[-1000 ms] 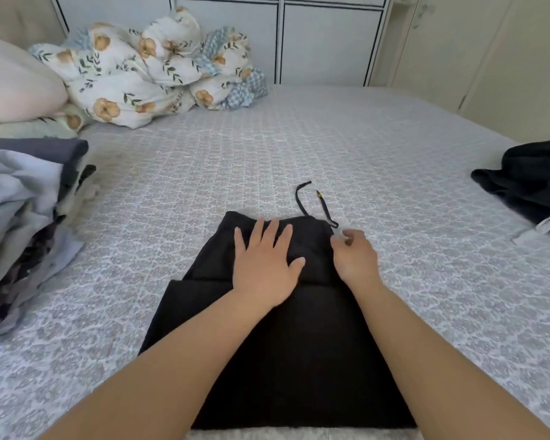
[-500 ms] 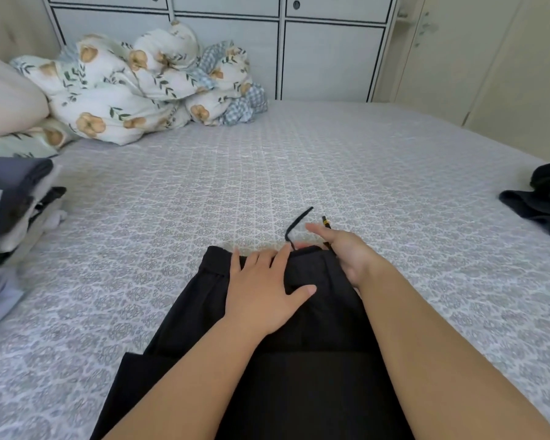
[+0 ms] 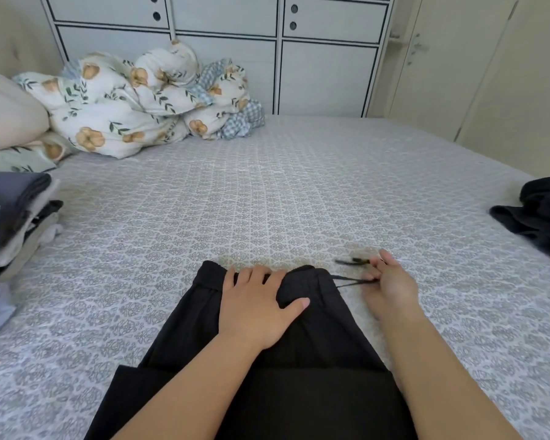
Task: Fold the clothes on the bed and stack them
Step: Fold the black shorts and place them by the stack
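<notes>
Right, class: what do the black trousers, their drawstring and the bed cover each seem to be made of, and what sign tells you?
Black trousers: probably a thin woven cloth, matte; it lies flat and gathers at the waistband.
Drawstring: a thin black cord, likely braided textile, with a small yellowish tip; motion blur hides detail.
Bed cover: seemingly quilted cotton-like fabric, matte, with a printed grey pattern and faint puckering.

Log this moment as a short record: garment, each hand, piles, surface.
garment: black trousers, waistband away from the person, flat on the bed
left hand: left hand pressing flat on the waistband
right hand: right hand pinching the black drawstring, pulled to the right
piles: folded stack at left; dark clothes at right
surface: patterned grey bedsheet
</notes>
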